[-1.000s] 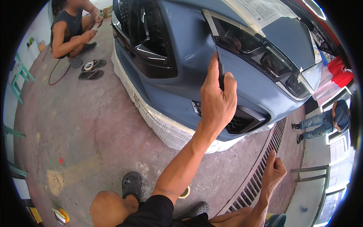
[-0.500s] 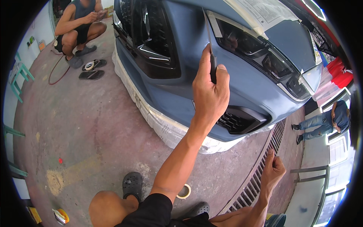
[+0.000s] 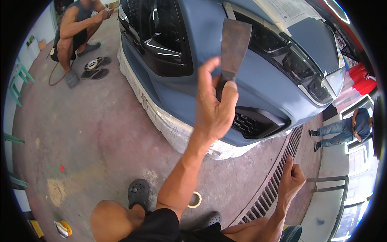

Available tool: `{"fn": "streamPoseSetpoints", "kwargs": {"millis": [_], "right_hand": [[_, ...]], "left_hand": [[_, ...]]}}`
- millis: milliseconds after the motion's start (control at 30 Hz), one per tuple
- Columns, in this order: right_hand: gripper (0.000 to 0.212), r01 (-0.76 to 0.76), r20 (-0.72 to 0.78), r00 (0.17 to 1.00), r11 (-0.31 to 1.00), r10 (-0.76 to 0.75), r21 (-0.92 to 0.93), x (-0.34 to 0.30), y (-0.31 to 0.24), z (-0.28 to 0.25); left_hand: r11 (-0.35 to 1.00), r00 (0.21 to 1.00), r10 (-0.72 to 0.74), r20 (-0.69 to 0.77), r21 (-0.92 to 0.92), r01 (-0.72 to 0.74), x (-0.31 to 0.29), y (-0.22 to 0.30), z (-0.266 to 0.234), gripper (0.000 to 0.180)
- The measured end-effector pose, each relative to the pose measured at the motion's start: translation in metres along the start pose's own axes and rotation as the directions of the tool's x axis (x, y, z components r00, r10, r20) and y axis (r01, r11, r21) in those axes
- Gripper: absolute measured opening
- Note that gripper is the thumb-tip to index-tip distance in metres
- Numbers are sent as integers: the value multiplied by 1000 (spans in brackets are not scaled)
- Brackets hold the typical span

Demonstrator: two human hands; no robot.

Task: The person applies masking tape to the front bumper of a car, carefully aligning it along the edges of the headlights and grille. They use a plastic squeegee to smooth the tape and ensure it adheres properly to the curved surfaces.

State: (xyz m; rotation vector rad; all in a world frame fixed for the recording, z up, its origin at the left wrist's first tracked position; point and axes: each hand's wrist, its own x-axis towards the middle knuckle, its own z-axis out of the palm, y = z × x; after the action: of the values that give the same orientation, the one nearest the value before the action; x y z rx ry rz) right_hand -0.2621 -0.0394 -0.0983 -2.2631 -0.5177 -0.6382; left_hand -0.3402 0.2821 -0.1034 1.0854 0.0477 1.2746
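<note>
Dark sandals (image 3: 95, 74) lie near a crouching person (image 3: 70, 32), and a slatted grate (image 3: 271, 183) crosses the floor (image 3: 105, 137)

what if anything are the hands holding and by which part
The left hand holds a putty knife by its dark handle, broad blade uncovered. The right hand is curled, with nothing visible in it.

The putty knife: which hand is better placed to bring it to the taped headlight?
Probably the left hand: it grips the putty knife by its dark handle, the blade overlapping the headlight in this view. The right hand is curled, shows no tool, and sits farther from the headlight.
</note>
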Motion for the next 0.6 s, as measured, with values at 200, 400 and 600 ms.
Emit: {"fn": "streamPoseSetpoints", "kwargs": {"millis": [200, 400, 600], "right_hand": [[64, 65, -23, 998, 998, -65, -3, 1, -2, 6], [53, 36, 34, 999, 999, -36, -10, 1, -7, 7], [53, 45, 34, 998, 999, -44, -16, 2, -12, 11]], "left_hand": [[741, 957, 278, 88, 614, -272, 44, 19, -32, 55], [697, 948, 269, 171, 645, -314, 63, 24, -47, 50], [689, 935, 288, 205, 634, -351, 75, 24, -50, 49]]}}
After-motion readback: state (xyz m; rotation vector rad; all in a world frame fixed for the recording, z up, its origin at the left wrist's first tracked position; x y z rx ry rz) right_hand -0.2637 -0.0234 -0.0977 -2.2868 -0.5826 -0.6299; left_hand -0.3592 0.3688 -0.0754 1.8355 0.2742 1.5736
